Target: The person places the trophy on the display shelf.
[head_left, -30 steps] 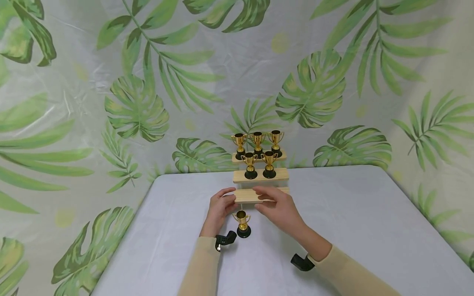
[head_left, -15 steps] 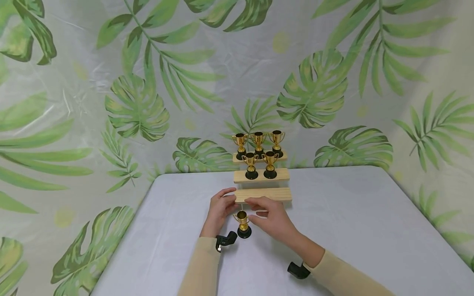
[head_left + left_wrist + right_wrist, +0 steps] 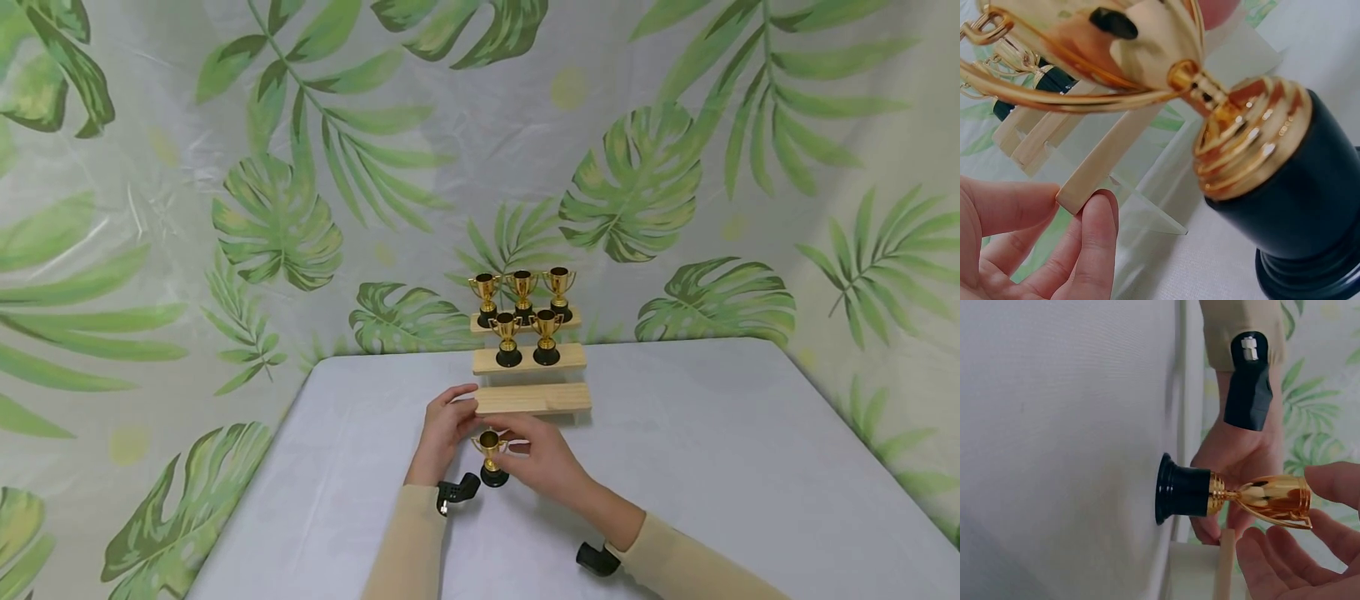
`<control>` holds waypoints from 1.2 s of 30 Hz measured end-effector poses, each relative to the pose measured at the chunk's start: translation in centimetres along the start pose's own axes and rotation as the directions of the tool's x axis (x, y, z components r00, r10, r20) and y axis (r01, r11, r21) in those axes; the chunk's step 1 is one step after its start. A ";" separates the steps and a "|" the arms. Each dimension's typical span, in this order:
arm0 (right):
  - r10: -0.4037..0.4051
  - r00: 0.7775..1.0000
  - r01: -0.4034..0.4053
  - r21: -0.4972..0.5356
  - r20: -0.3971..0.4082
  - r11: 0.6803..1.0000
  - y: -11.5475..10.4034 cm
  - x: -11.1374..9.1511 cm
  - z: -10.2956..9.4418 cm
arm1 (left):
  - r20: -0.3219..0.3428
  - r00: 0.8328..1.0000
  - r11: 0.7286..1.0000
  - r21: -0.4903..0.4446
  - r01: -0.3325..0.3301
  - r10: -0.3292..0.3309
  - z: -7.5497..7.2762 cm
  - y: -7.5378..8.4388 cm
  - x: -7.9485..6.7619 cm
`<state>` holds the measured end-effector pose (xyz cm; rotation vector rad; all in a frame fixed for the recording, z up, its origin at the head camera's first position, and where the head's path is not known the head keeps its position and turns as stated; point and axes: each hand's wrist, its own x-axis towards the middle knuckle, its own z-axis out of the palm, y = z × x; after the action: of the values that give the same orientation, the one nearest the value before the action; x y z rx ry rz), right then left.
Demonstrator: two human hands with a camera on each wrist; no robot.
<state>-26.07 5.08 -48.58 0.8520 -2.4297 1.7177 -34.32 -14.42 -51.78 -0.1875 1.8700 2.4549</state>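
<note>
A small gold trophy cup (image 3: 490,446) with a black base stands upright on the white table below the wooden stand. My right hand (image 3: 547,462) has its thumb and index finger to either side of the cup's bowl; whether they touch it I cannot tell. My left hand (image 3: 444,429) pinches the left end of the stand's lowest board (image 3: 532,397) between thumb and fingers, which the left wrist view shows close up. In that view the trophy (image 3: 1260,144) looms in front. The right wrist view shows the trophy (image 3: 1191,490) sideways beside my right fingers (image 3: 1341,481).
Two gold trophies (image 3: 508,342) stand on the middle board (image 3: 528,360). Three more trophies (image 3: 522,292) stand on the top board. Behind the white table (image 3: 720,467) hangs a leaf-patterned cloth (image 3: 480,125). Each wrist wears a black camera (image 3: 459,487).
My right hand has moved from the lowest board's right part down and left to the trophy. The left hand stays on the board, and the trophy has stayed in place.
</note>
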 end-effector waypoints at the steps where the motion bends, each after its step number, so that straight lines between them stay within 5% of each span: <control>1: -0.004 1.000 0.004 -0.003 0.003 1.000 0.0 0.0 0.1 | 0.001 1.000 1.000 -0.002 -0.002 0.002 0.0 0.0 0.0; 36: -0.002 1.000 0.002 0.005 -0.010 1.000 1.0 -0.1 1.4 | -0.011 1.000 1.000 0.011 0.011 -0.011 0.1 0.2 -0.1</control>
<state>-26.07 4.16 -49.97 0.8432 -2.4184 1.7243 -34.28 -14.35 -51.57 -0.2101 1.8815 2.4407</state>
